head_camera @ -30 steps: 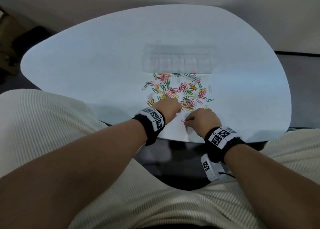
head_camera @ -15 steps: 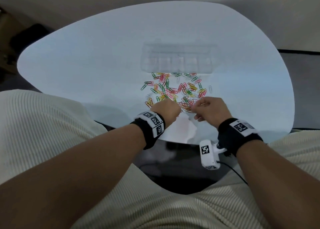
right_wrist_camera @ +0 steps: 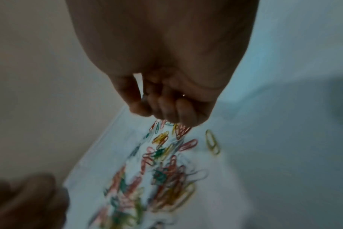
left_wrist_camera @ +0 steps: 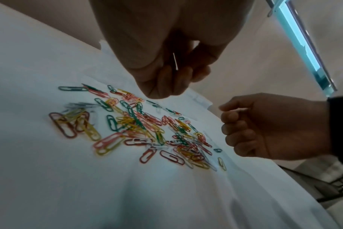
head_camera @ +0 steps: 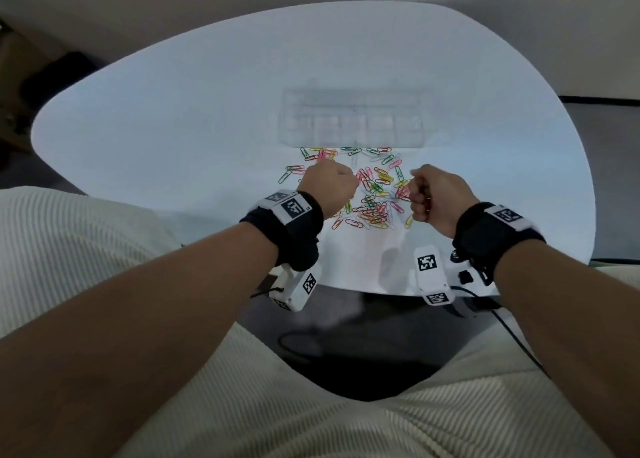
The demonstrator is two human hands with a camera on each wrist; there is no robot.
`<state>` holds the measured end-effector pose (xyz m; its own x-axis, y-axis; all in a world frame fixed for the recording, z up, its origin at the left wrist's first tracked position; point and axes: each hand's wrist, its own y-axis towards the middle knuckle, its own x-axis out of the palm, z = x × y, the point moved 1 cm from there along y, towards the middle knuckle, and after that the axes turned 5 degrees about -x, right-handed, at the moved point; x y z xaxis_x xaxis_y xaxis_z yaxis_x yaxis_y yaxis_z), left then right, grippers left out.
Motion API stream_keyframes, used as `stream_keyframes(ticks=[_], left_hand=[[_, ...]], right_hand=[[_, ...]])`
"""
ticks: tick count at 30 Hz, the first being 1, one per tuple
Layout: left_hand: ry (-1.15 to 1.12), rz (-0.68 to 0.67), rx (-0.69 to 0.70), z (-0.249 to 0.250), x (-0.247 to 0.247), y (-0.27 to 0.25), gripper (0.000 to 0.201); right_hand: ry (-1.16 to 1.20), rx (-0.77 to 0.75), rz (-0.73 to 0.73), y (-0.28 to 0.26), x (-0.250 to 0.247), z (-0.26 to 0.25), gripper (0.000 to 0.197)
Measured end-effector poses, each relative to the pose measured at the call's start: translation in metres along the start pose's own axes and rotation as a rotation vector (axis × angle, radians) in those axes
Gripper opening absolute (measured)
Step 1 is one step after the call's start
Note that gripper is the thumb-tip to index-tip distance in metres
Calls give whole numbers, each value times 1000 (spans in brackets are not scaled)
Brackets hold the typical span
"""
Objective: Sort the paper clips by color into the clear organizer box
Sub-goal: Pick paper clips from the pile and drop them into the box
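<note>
A smooth, pale, rounded table [head_camera: 194,118] is seen from above, and on it a loose heap of paper clips [head_camera: 372,194] is spread: bent wire loops coated in red, pink, yellow, green and white, many overlapping one another. Just beyond the far edge of the heap, the clear organizer box [head_camera: 351,120] is set, a long rectangular case of transparent plastic divided into a row of small compartments; whether anything lies in them cannot be told through the glare. A few clips at the far rim of the heap are found just beside the near wall of the box.

The left hand [head_camera: 329,189] is held above the left part of the heap, its fingers curled tightly inward. In the left wrist view a thin white clip [left_wrist_camera: 175,61] is seen edge-on, pinched between the thumb and the curled fingers [left_wrist_camera: 166,80].

The right hand [head_camera: 434,196] is raised over the right side of the heap, also closed into a loose fist with the thumb pressed toward the forefinger. A small glint of wire [right_wrist_camera: 184,95] shows among its fingers in the right wrist view, and a reddish bit shows at the fist in the head view, so something small appears to be held there, though its shape is too blurred to be made out.

Black bands bearing square printed markers are worn on both wrists, and ribbed cream fabric [head_camera: 69,250] lies in the near foreground.
</note>
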<state>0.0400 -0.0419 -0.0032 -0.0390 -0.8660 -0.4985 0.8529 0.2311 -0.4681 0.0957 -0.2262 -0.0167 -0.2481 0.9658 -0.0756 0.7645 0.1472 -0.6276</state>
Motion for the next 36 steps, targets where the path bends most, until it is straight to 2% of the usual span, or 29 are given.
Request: stream_keyframes(ticks=[3, 4, 6, 9, 13, 20, 26, 29, 33, 36], left_hand=[[135, -44, 15, 3, 12, 5, 31], [176, -49, 57, 3, 17, 6, 28], [314, -53, 114, 2, 26, 9, 17], [480, -49, 125, 0, 37, 13, 14], [573, -56, 134, 0, 43, 20, 18], [613, -70, 121, -7, 35, 23, 23], [630, -47, 118, -10, 32, 22, 26], [660, -36, 150, -7, 36, 20, 29], [756, -31, 198, 0, 42, 20, 23], [850, -37, 216, 2, 46, 20, 22]], right_hand=[[-772, -161, 8, 5, -5, -2, 20], [-944, -203, 3, 6, -7, 0, 15], [-1080, -221, 30, 6, -9, 6, 9], [-1098, -230, 88, 7, -8, 11, 6], [-1146, -239, 83, 6, -1, 13, 8], [-1111, -286, 67, 11, 4, 13, 20], [-1168, -250, 66, 8, 5, 12, 6], [-1179, -251, 84, 6, 4, 14, 8], [-1178, -261, 103, 1, 3, 16, 16], [-1068, -269, 110, 3, -4, 17, 16]])
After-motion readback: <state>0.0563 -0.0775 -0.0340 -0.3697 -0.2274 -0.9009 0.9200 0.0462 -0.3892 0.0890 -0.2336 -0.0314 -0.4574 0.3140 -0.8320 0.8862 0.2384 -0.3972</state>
